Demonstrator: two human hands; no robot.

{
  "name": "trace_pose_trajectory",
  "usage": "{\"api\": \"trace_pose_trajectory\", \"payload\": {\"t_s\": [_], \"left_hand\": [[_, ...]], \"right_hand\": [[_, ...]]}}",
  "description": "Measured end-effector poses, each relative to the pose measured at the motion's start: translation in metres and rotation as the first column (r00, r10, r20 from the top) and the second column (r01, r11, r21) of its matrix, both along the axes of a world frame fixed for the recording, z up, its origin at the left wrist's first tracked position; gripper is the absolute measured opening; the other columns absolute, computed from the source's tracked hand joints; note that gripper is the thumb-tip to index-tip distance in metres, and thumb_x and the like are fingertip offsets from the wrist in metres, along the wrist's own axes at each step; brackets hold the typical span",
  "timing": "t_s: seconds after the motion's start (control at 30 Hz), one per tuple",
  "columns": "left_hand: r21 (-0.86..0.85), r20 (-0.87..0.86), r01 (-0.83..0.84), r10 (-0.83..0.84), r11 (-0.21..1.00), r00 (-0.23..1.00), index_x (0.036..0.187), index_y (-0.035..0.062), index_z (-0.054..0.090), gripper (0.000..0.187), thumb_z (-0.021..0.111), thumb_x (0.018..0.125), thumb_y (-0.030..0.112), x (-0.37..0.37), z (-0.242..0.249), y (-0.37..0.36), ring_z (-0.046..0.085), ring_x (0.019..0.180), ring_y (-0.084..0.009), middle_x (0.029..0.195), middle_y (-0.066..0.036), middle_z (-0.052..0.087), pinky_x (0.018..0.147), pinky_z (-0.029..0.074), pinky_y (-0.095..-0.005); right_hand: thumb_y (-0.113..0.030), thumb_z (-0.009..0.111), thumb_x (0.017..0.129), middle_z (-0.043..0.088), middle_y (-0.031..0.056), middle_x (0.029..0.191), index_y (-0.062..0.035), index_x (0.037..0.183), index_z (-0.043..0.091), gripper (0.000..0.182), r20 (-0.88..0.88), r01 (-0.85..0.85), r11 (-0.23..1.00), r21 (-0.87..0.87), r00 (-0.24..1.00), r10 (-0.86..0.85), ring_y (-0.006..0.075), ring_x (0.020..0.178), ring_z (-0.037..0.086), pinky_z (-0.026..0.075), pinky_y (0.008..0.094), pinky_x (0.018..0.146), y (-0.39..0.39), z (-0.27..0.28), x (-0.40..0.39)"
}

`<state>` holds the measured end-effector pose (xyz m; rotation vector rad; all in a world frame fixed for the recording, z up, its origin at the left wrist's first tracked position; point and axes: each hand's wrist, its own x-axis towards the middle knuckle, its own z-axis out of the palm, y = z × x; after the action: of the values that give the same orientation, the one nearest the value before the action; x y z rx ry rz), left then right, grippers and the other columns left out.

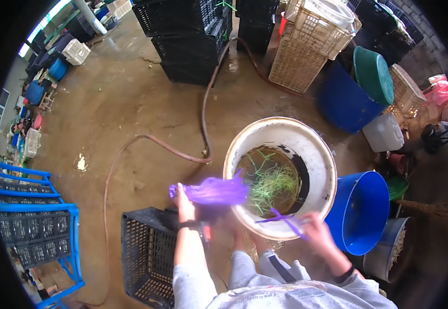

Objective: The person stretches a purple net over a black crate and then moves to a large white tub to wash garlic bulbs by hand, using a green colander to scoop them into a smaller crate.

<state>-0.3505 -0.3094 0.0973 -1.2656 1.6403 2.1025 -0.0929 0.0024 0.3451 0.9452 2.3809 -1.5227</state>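
My left hand is closed round one end of a bright purple, mesh-like bundle, whose free end reaches over the rim of a white barrel. Inside the barrel, thin green stalks lie in a tangle in what looks like murky water. Over the barrel's near right rim, my right hand is closed on a narrow purple strip. Motion blurs that hand and the strip. Below my left forearm stands a black plastic crate with slotted walls.
A brown hose winds across the wet floor. Blue tubs stand right of the barrel. Stacked black crates and beige crates are at the back. A blue metal rack stands left.
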Motion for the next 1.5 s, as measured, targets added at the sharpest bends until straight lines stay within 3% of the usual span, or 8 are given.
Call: {"api": "trace_pose_trajectory", "payload": {"t_s": [0.17, 0.33, 0.4, 0.5, 0.57, 0.9, 1.17, 1.5], "left_hand": [[0.058, -0.075, 0.013, -0.009, 0.998, 0.997, 0.116, 0.0103, 0.048, 0.05, 0.059, 0.081, 0.044, -0.012, -0.054, -0.019, 0.054, 0.1, -0.019, 0.109, -0.006, 0.056, 0.091, 0.038, -0.038], [-0.411, -0.256, 0.381, -0.506, 0.828, 0.824, 0.108, -0.0008, 0.045, 0.041, 0.065, 0.074, 0.012, 0.014, 0.067, 0.094, 0.059, 0.067, -0.0271, 0.102, -0.021, 0.053, 0.058, 0.053, -0.0344], [-0.674, -0.539, 0.61, -0.842, 0.417, -0.02, 0.111, 0.0006, 0.051, 0.045, 0.069, 0.071, 0.008, 0.052, 0.081, 0.168, 0.052, 0.098, -0.0222, 0.113, -0.014, 0.05, 0.084, 0.046, -0.0337], [-0.289, -0.898, 0.957, -0.344, -0.008, -0.274, 0.114, 0.0039, 0.051, 0.045, 0.064, 0.071, 0.006, 0.16, 0.202, 0.233, 0.052, 0.104, -0.021, 0.113, -0.013, 0.054, 0.088, 0.042, -0.0328], [-0.677, -0.306, 0.63, -0.632, -0.382, -0.712, 0.1, 0.0073, 0.057, 0.024, 0.058, 0.076, 0.013, 0.208, 0.201, 0.254, 0.061, 0.086, -0.0261, 0.091, -0.012, 0.063, 0.077, 0.047, -0.0342], [-0.801, -0.495, 0.583, -0.697, 0.134, -0.519, 0.088, 0.0094, 0.061, 0.013, 0.054, 0.078, 0.015, 0.267, 0.259, 0.306, 0.063, 0.076, -0.0228, 0.081, -0.009, 0.064, 0.071, 0.048, -0.0363], [-0.587, -0.804, 0.547, -0.351, 0.596, -0.481, 0.092, 0.0044, 0.06, 0.014, 0.057, 0.084, 0.015, 0.317, 0.464, 0.442, 0.061, 0.073, -0.0256, 0.079, -0.013, 0.061, 0.062, 0.046, -0.0327], [-0.763, -0.524, 0.641, -0.502, -0.083, -0.688, 0.094, 0.0056, 0.054, 0.026, 0.055, 0.084, 0.029, 0.428, 0.449, 0.473, 0.058, 0.073, -0.0252, 0.078, -0.013, 0.059, 0.065, 0.044, -0.0358]], "right_hand": [[-0.008, 0.04, 0.091, 0.046, 0.0035, 0.066, -0.0057, 0.115, 0.038, 0.024, -0.73, 0.592, 0.758, -0.272, 0.387, -0.564, 0.0114, 0.057, 0.045, 0.042, 0.0253, 0.058, 0.051, 0.131, -0.007], [-0.011, 0.046, 0.082, 0.057, 0.0084, 0.071, -0.0052, 0.078, 0.049, 0.008, -0.315, 0.582, 0.77, -0.261, 0.703, -0.638, 0.0151, 0.064, 0.056, 0.044, 0.0254, 0.062, 0.035, 0.047, 0.048], [-0.004, 0.05, 0.08, 0.058, 0.0085, 0.078, -0.0058, 0.082, 0.05, 0.003, -0.36, 0.475, 0.666, -0.574, 0.584, -0.727, 0.0194, 0.07, 0.059, 0.049, 0.0304, 0.068, 0.008, 0.016, 0.042], [0.0, 0.05, 0.082, 0.059, 0.0104, 0.083, -0.005, 0.08, 0.05, 0.006, -0.421, 0.286, 0.63, -0.722, 0.541, -0.728, 0.0191, 0.068, 0.06, 0.048, 0.028, 0.068, -0.004, 0.055, 0.004], [-0.004, 0.052, 0.084, 0.057, 0.0076, 0.079, -0.0055, 0.08, 0.051, 0.004, -0.591, 0.345, 0.788, -0.51, 0.526, -0.612, 0.0161, 0.064, 0.058, 0.047, 0.0255, 0.063, 0.024, 0.083, 0.006], [-0.003, 0.037, 0.089, 0.053, 0.0043, 0.1, -0.0022, 0.108, 0.053, 0.025, -0.986, 0.915, 0.369, -0.161, -0.13, -0.107, 0.0093, 0.077, 0.048, 0.04, 0.0197, 0.075, 0.287, 0.26, 0.261], [0.001, 0.051, 0.072, 0.055, 0.0111, 0.094, -0.0035, 0.106, 0.055, 0.034, -0.537, 0.502, 0.623, 0.6, 0.83, -0.151, 0.0223, 0.082, 0.053, 0.043, 0.0322, 0.076, 0.322, 0.177, 0.366], [-0.016, 0.055, 0.086, 0.058, 0.004, 0.069, -0.0021, 0.109, 0.052, 0.027, -0.618, 0.235, 0.97, -0.058, 0.755, -0.22, 0.0101, 0.049, 0.053, 0.044, 0.0212, 0.047, 0.264, 0.191, 0.335]]}}
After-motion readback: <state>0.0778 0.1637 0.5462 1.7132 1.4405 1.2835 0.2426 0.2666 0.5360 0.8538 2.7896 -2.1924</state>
